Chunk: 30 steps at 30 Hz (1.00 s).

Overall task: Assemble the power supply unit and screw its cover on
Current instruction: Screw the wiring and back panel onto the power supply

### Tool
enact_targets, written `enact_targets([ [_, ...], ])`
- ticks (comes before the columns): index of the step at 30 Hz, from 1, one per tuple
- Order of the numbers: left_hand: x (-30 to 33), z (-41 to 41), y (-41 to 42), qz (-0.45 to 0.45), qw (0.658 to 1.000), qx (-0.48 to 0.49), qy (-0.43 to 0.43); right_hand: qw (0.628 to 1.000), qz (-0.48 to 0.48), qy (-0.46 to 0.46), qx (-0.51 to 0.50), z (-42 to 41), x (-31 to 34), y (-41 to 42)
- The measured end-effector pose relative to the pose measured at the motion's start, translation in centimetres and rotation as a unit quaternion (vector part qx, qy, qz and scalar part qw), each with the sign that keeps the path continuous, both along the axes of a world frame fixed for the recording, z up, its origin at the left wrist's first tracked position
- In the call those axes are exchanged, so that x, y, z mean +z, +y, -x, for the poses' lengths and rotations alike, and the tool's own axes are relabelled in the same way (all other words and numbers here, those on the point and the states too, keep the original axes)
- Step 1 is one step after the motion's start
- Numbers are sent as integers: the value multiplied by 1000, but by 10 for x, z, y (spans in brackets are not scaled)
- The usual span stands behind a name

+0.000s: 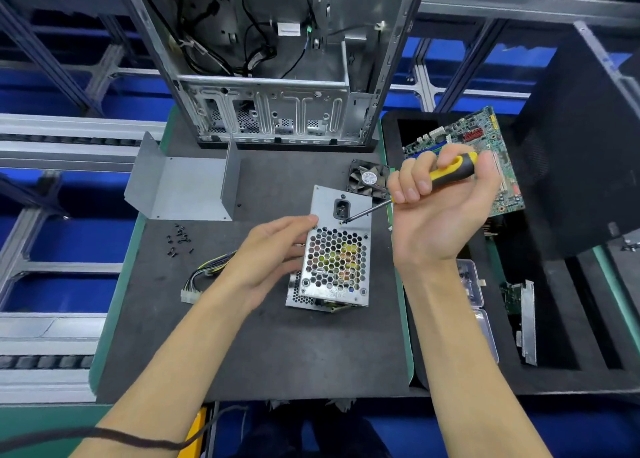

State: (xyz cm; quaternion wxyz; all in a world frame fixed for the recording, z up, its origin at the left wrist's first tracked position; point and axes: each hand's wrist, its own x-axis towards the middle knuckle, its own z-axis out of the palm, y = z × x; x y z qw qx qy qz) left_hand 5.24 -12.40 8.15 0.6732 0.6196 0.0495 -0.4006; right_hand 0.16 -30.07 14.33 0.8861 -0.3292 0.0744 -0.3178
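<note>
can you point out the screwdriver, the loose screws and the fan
screwdriver [450, 173]: head view, on the yellow and black handle gripped in the right hand [440, 208]
loose screws [179, 239]: head view, middle of the small black pile on the mat
fan [369, 178]: head view, on its round hub label

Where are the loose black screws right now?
In the head view, the loose black screws lie on the dark mat, left of the left hand, just in front of the bent metal cover.

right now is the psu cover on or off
Off: the bent grey cover lies apart on the mat, left of the power supply.
</note>
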Motion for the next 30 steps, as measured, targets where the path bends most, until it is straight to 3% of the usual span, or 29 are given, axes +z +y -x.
enact_targets([
  [5, 0, 4, -4, 21, 999, -27, 28, 999, 35, 9, 9, -3, -1, 4],
  [17, 7, 8, -12, 119, 991, 8, 58, 996, 86, 2, 22, -6, 2, 8],
  [30, 7, 10, -11, 130, 990, 12, 60, 991, 132, 10, 28, -9, 0, 12],
])
